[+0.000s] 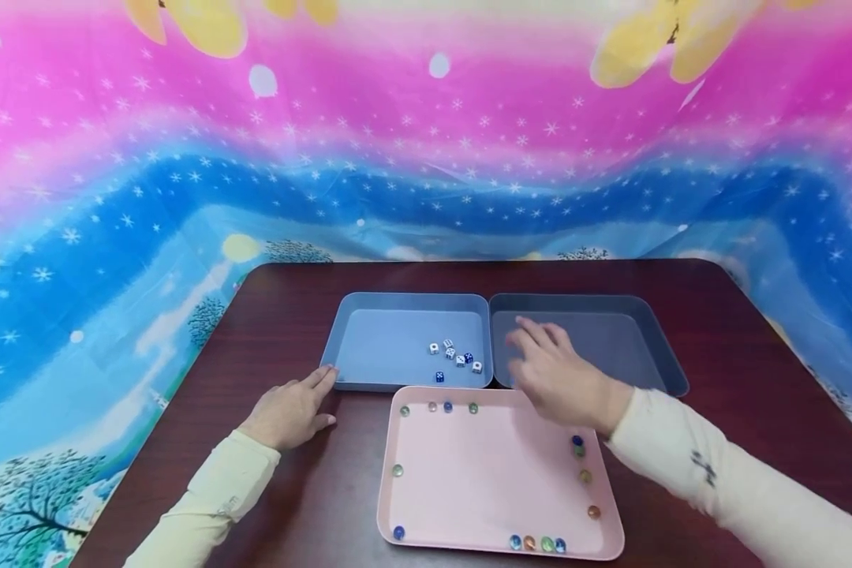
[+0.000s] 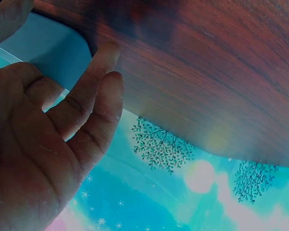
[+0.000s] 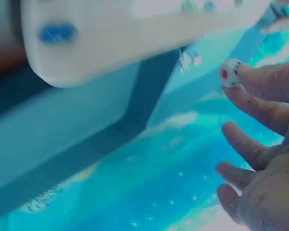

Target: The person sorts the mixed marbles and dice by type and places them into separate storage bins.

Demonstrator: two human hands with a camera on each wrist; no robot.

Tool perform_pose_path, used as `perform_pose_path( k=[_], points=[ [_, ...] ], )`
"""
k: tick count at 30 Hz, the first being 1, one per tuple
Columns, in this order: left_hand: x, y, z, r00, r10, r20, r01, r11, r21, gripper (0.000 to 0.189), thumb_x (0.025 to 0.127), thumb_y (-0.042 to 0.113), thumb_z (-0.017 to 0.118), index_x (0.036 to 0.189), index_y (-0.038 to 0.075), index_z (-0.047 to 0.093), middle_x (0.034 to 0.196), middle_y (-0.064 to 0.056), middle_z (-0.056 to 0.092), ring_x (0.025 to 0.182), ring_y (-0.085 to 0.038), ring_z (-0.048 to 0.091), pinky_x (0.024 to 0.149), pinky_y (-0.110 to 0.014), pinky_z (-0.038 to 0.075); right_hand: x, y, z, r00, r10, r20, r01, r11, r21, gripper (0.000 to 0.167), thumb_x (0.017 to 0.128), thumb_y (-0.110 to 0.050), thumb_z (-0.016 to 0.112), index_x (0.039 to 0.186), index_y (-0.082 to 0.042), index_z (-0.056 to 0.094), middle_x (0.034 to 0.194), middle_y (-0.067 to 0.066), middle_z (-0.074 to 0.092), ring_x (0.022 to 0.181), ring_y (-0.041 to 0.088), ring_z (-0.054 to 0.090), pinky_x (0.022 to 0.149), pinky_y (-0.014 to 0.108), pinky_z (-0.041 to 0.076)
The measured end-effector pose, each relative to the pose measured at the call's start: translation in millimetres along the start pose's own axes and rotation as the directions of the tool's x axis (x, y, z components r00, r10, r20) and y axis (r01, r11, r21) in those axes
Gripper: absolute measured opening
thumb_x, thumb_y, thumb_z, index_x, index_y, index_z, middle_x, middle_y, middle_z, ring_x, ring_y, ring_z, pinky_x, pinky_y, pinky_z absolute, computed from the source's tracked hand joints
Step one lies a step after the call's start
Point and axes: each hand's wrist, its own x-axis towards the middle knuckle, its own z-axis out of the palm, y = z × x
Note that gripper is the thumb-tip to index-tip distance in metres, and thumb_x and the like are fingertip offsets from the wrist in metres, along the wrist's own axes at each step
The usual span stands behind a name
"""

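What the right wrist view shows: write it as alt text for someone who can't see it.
The right hand pinches a white die, a red pip on one face, between thumb and forefinger. Past it are a blurred pink tray and a dark tray, with snowflake-patterned cloth behind.

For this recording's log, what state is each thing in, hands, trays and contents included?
Right hand: pinching a white die.
White die: held up, red pip visible.
Left hand: fingers at the blue tray's near-left corner.
Blue tray: upright, holding loose dice.
Dark gray tray: upright, partly hidden.
Pink tray: upright, holding marbles.
Marbles: lying near the walls.
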Motion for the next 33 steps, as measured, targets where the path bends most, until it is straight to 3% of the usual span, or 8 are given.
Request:
perform_pose_path(
  k=[5, 11, 14, 19, 28, 33],
  points=[
    [3.7, 5.9, 4.2, 1.0, 0.006, 0.013, -0.006, 1.0, 0.004, 0.073, 0.083, 0.037, 0.071, 0.142, 0.005, 0.043, 0.145, -0.014, 0.049, 0.106, -0.035, 0.066, 0.086, -0.049, 0.055, 41.0, 9.2, 5.3, 1.0, 0.01, -0.019, -0.01, 1.0, 0.013, 0.009, 0.083, -0.012, 0.071, 0.075, -0.01, 0.069, 0.122, 0.021, 0.057, 0.129, 0.048, 0.043, 0.099, 0.063, 0.04],
    [7.4, 11.1, 7.2, 1.0, 0.008, 0.027, -0.008, 1.0, 0.007, 0.073, 0.083, 0.039, 0.071, 0.143, 0.007, 0.043, 0.146, -0.011, 0.048, 0.105, -0.034, 0.067, 0.086, -0.049, 0.055, 67.9, 9.0, 15.3, 0.996, 0.037, 0.081, -0.045, 0.994, 0.097, 0.008, 0.087, -0.017, 0.068, 0.088, -0.011, 0.072, 0.13, 0.02, 0.054, 0.135, 0.047, 0.037, 0.104, 0.064, 0.034],
    [8.3, 11.9, 7.2, 1.0, 0.01, 0.024, -0.01, 1.0, 0.008, 0.074, 0.083, 0.039, 0.071, 0.143, 0.007, 0.043, 0.147, -0.011, 0.047, 0.106, -0.033, 0.067, 0.087, -0.049, 0.055, 72.2, 10.2, 19.0, 0.985, 0.081, 0.152, -0.101, 0.986, 0.13, 0.016, 0.088, -0.022, 0.068, 0.099, -0.011, 0.072, 0.136, 0.019, 0.051, 0.137, 0.046, 0.033, 0.106, 0.063, 0.031],
    [8.7, 10.1, 2.6, 1.0, 0.024, 0.013, -0.024, 0.999, 0.027, 0.073, 0.084, 0.038, 0.071, 0.143, 0.006, 0.043, 0.146, -0.012, 0.048, 0.101, -0.033, 0.068, 0.084, -0.047, 0.056, 66.4, 17.0, 19.9, 0.973, 0.138, 0.186, -0.163, 0.978, 0.13, 0.021, 0.088, -0.025, 0.068, 0.104, -0.011, 0.07, 0.14, 0.021, 0.048, 0.139, 0.046, 0.03, 0.107, 0.064, 0.029],
    [5.1, 1.4, -2.1, 1.0, 0.003, 0.007, -0.004, 0.999, 0.031, 0.072, 0.084, 0.037, 0.071, 0.143, 0.006, 0.042, 0.146, -0.012, 0.048, 0.101, -0.034, 0.067, 0.083, -0.049, 0.056, 45.6, 26.4, 17.1, 0.984, 0.147, 0.104, -0.16, 0.979, 0.128, 0.014, 0.086, -0.023, 0.07, 0.093, -0.012, 0.072, 0.133, 0.021, 0.054, 0.135, 0.047, 0.035, 0.103, 0.067, 0.031],
    [3.1, -2.1, 0.9, 1.0, 0.003, 0.008, -0.003, 1.0, 0.019, 0.073, 0.084, 0.038, 0.071, 0.143, 0.006, 0.042, 0.146, -0.013, 0.048, 0.103, -0.034, 0.067, 0.083, -0.048, 0.056, 19.0, 28.1, 17.5, 0.99, 0.131, 0.044, -0.135, 0.983, 0.12, 0.008, 0.082, -0.019, 0.074, 0.081, -0.014, 0.068, 0.128, 0.022, 0.055, 0.132, 0.05, 0.038, 0.098, 0.068, 0.033]
  ],
)
